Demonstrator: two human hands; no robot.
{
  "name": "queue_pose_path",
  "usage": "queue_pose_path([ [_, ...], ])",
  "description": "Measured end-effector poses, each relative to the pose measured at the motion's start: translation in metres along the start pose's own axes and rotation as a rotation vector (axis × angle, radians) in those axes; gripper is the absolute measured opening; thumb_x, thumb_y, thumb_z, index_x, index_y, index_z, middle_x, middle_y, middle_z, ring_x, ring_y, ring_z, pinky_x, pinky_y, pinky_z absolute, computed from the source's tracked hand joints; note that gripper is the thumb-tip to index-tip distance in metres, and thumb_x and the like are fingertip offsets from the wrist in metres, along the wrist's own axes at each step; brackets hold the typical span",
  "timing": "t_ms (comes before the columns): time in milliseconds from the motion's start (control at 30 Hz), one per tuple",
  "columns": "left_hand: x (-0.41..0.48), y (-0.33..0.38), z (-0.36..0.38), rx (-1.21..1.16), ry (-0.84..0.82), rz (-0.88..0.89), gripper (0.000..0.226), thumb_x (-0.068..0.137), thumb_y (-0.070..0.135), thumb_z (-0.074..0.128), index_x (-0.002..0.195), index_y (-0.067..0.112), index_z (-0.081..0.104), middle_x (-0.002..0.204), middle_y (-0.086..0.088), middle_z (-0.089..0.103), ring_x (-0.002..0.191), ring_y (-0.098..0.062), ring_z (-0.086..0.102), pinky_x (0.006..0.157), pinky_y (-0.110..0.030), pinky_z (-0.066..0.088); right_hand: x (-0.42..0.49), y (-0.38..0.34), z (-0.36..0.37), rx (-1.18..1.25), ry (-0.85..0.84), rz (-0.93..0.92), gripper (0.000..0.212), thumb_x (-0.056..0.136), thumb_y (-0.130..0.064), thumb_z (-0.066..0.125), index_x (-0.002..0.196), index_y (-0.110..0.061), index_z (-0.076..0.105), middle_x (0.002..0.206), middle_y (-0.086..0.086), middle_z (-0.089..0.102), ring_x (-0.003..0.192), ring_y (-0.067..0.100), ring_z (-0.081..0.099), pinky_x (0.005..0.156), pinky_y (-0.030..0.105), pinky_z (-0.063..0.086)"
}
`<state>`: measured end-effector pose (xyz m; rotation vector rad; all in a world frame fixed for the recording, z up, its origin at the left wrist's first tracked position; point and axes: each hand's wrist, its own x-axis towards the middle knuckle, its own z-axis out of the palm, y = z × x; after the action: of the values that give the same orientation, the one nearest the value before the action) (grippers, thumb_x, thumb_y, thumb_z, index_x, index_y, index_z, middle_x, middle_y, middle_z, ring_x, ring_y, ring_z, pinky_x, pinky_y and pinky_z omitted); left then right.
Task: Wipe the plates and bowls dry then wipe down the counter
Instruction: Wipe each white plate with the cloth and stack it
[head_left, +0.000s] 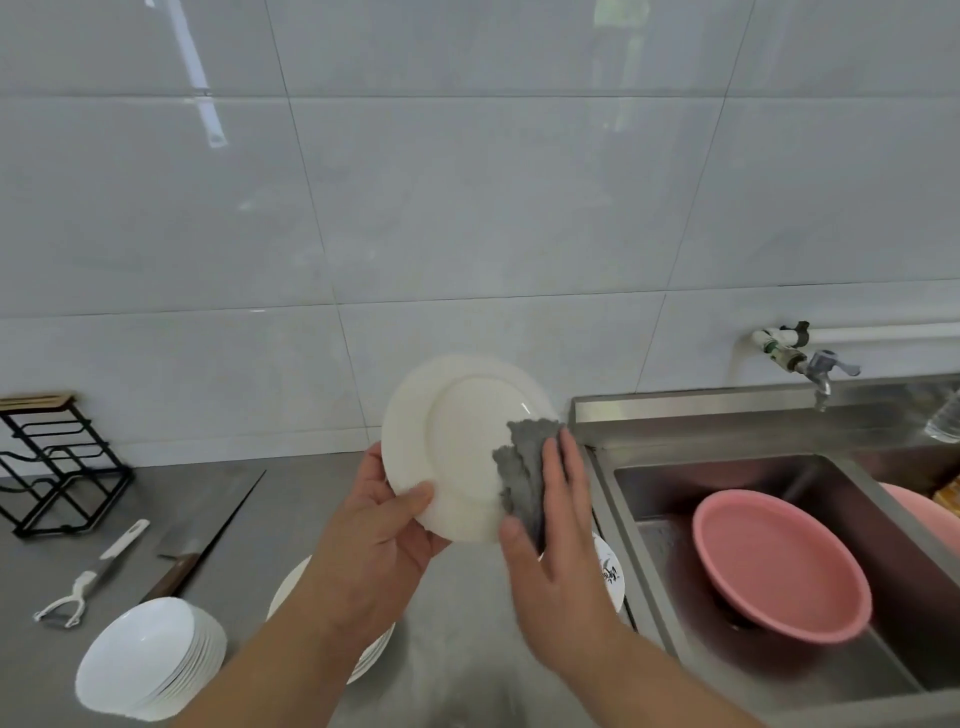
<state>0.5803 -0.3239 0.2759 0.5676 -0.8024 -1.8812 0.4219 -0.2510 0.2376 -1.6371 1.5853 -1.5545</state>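
Near left, a stack of white bowls (150, 660) is sitting on the counter (311, 483). A stack of plates (291, 587) is lying just right of it, partly under the left forearm. Above these, the left hand (384, 525) is gripping the white plate (457, 441) at its lower-left rim, thumb across the near face, fingers hidden behind. The right hand (556, 525) is pressing the grey cloth (519, 467) flat against the plate's right edge, fingers straight and together. Farther right, a pink basin (779, 561) is lying tilted in the sink (727, 473).
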Motion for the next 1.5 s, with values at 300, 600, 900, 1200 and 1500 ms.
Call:
queue_pose_path([
  [300, -0.001, 0.013, -0.012, 0.053, 0.011, -0.123, 0.048, 0.094, 0.011, 0.053, 0.140, 0.019, 0.057, 0.137, -0.012, 0.066, 0.114, -0.030, 0.070, 0.071, -0.044, 0.063, 0.041, 0.015, -0.024, -0.113, -0.057, -0.030, 0.072, 0.100, -0.056, 0.045, 0.161, -0.019, 0.036, 0.170, -0.014, 0.023, 0.156, 0.004, 0.021, 0.128, 0.036, 0.023],
  [600, -0.003, 0.008, -0.010, 0.025, 0.039, -0.050, 0.049, 0.092, 0.012, 0.053, 0.140, 0.019, 0.053, 0.135, -0.011, 0.067, 0.116, -0.029, 0.070, 0.075, -0.051, 0.063, 0.032, 0.008, -0.019, -0.188, -0.089, 0.051, 0.091, 0.096, -0.079, 0.029, 0.167, -0.024, 0.013, 0.172, -0.022, 0.000, 0.156, -0.006, 0.001, 0.128, 0.024, 0.010],
  [900, 0.000, 0.002, -0.007, 0.021, 0.060, -0.035, 0.050, 0.093, 0.007, 0.058, 0.139, 0.025, 0.053, 0.137, -0.010, 0.066, 0.121, -0.034, 0.067, 0.086, -0.057, 0.060, -0.014, -0.003, 0.020, -0.093, -0.044, 0.019, 0.097, 0.094, -0.076, 0.044, 0.166, -0.026, 0.000, 0.170, -0.017, -0.020, 0.159, 0.007, -0.009, 0.126, 0.034, 0.015],
  [1200, 0.005, 0.015, -0.013, 0.073, 0.040, -0.110, 0.047, 0.090, 0.016, 0.055, 0.137, 0.022, 0.054, 0.133, -0.009, 0.069, 0.109, -0.029, 0.072, 0.067, -0.048, 0.063, 0.056, 0.009, -0.022, -0.104, -0.047, 0.019, 0.077, 0.095, -0.064, 0.045, 0.158, -0.021, 0.042, 0.167, -0.018, 0.027, 0.151, -0.007, 0.023, 0.125, 0.021, 0.021],
  [1500, 0.003, 0.006, -0.012, 0.045, 0.071, -0.047, 0.047, 0.092, 0.015, 0.053, 0.138, 0.027, 0.054, 0.134, -0.009, 0.069, 0.114, -0.031, 0.071, 0.074, -0.053, 0.062, 0.016, 0.011, 0.001, -0.228, -0.115, 0.037, 0.095, 0.094, -0.082, 0.027, 0.167, -0.025, 0.004, 0.171, -0.020, -0.013, 0.157, -0.001, -0.006, 0.129, 0.033, 0.010],
])
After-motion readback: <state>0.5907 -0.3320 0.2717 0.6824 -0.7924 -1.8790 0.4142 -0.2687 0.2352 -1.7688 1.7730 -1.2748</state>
